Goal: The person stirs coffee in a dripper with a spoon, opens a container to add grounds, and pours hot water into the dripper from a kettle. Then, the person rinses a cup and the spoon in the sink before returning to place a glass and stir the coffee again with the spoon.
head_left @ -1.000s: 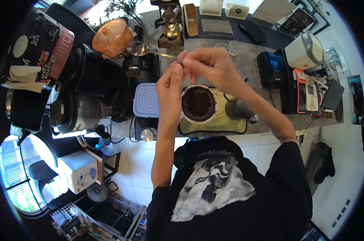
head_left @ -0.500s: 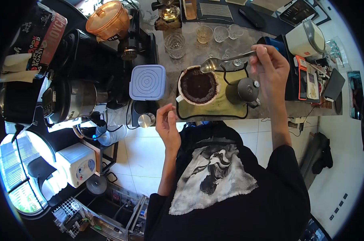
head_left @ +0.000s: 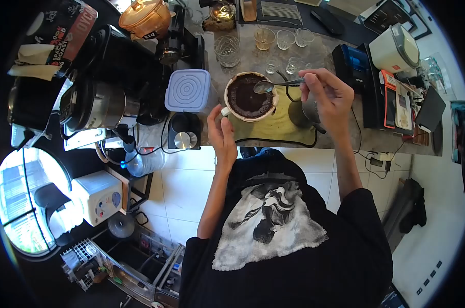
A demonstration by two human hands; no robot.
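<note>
A metal spoon (head_left: 264, 87) is pinched by its handle in my right hand (head_left: 329, 96), its bowl over the right part of a white cup (head_left: 250, 118). Dark brown content (head_left: 247, 96) fills the cup, which stands on a yellow-green cloth (head_left: 273, 131). My left hand (head_left: 223, 138) is close to the cup's handle at the lower left, fingers apart and holding nothing; whether a fingertip touches the handle I cannot tell. Just right of the cup stands a grey pitcher (head_left: 302, 114), partly behind my right hand.
A purple-lidded container (head_left: 188, 91) and a scale-like black device with a metal knob (head_left: 185, 140) are on the left. Several small glasses (head_left: 286, 39) and a larger textured glass (head_left: 227, 51) stand behind the cup. Coffee machines line the left; a blue-black box (head_left: 351, 64) is at right.
Over the last second my hands parted, the right one keeping the spoon. Since half a second ago the spoon has shifted further over the cup, and my left hand has come nearer the handle.
</note>
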